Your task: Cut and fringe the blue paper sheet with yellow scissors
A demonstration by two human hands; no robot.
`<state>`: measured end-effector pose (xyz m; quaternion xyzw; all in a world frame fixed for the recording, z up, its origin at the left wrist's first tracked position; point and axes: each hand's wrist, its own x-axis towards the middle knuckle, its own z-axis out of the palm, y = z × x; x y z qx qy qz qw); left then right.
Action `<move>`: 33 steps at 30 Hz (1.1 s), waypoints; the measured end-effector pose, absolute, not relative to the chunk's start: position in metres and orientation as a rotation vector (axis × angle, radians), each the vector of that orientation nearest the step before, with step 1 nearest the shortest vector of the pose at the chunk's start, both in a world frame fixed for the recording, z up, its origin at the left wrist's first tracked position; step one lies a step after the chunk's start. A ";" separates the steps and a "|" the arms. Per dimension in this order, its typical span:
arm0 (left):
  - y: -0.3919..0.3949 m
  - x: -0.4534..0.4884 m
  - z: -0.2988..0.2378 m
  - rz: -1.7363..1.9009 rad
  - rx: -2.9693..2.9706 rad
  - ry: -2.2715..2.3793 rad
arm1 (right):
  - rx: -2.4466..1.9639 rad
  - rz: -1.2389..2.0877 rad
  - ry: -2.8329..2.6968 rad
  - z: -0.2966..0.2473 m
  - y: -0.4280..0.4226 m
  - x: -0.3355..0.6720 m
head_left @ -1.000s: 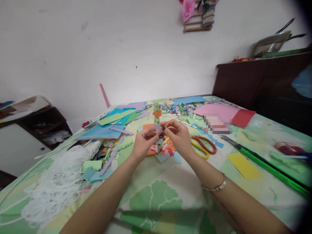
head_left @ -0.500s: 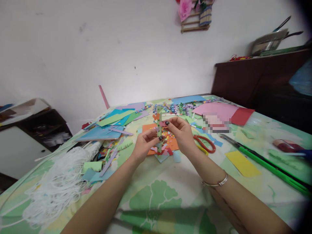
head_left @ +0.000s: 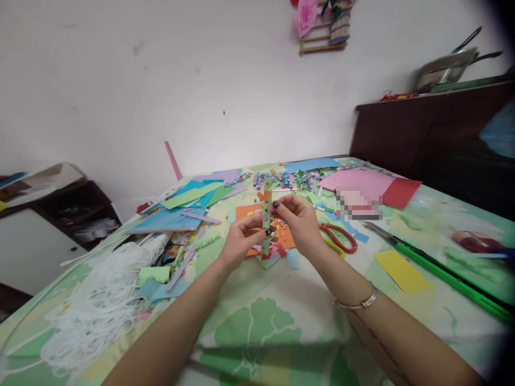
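Between my hands stands a narrow green paper strip, upright, with an orange butterfly shape near its top and small coloured dots and cut-outs along it. My left hand pinches the strip at its lower half between thumb and fingers. My right hand is closed at the strip's right edge, thumb and forefinger together; a small pink piece shows at the fingertips, too small to make out well. Behind and below lies an orange paper sheet strewn with tiny coloured paper bits.
Red-handled scissors lie right of my right hand, with a green utility knife and yellow paper farther right. A heap of white cord sits left. Curled paper strips and pink paper lie at the back.
The green strip has tilted slightly, its top leaning a little to the right. Both hands keep nearly the same place and hold.
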<state>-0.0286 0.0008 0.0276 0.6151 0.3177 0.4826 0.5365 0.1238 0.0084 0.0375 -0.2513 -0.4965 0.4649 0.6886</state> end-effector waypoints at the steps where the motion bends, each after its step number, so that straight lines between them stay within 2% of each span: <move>1: 0.001 -0.029 0.028 1.149 1.466 0.757 | -0.560 1.043 -1.108 0.038 0.008 0.124; 13: 0.002 -0.027 0.027 1.196 1.510 0.802 | -0.573 1.047 -1.066 0.036 0.010 0.125; 19: 0.006 -0.028 0.023 1.242 1.568 0.869 | -0.558 0.884 -0.921 0.045 0.017 0.143; 33: 0.002 -0.022 0.019 1.119 1.695 0.929 | -0.623 0.817 -0.994 0.045 0.015 0.143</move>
